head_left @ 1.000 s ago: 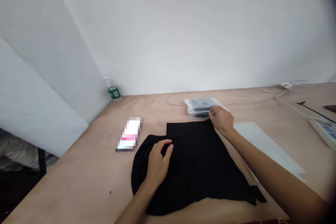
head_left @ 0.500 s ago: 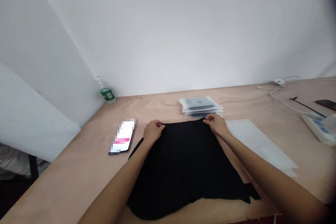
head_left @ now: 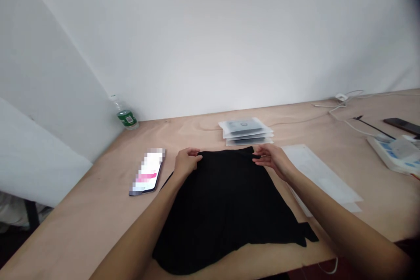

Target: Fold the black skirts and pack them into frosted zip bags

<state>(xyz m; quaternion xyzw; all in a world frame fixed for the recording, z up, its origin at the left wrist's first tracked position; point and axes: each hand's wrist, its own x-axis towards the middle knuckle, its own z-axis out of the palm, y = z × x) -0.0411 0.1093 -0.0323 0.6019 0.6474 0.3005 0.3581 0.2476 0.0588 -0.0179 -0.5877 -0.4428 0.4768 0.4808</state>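
Pinching the black cloth [head_left: 226, 205] near its far corners, both hands [head_left: 186, 162] [head_left: 272, 157] nearly closed

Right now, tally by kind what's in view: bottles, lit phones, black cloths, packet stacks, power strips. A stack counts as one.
Bottle: 1
Lit phone: 1
Black cloth: 1, held by left hand and right hand
Packet stack: 1
Power strip: 1
Total: 5

Plain black cloth [head_left: 226, 201], green bottle label [head_left: 127, 118], white wall [head_left: 210, 39]
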